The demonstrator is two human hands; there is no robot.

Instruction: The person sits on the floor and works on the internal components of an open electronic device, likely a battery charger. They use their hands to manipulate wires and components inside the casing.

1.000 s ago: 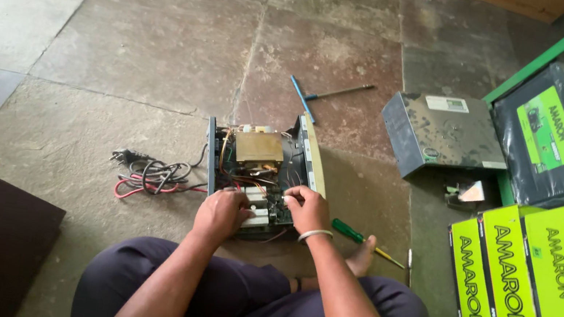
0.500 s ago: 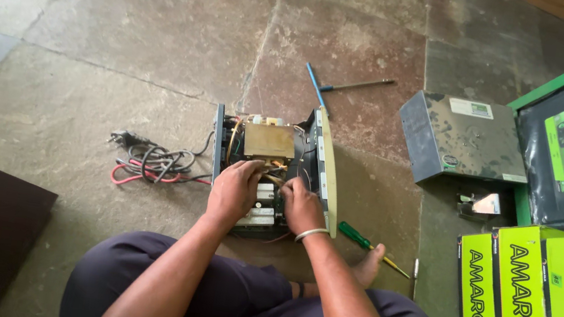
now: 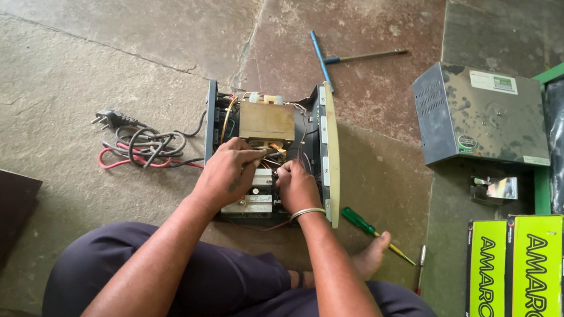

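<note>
Head view: an opened electrical unit (image 3: 268,153) with its cover off is set on the stone floor (image 3: 134,5) just before the seated person's crossed legs, and the step in hand is judged to be work on the wiring and parts near the unit's middle, below the brass-coloured transformer (image 3: 266,122). The left hand (image 3: 227,173) is curled with its fingertips pressed onto the parts inside, while the right hand (image 3: 298,186) is pinched on something small there, though what is gripped cannot be told. A coil of cables (image 3: 144,144) lies left of the unit, a green-handled screwdriver (image 3: 368,229) right of it, so a firm, careful pull or a reach for that tool seems called for.
</note>
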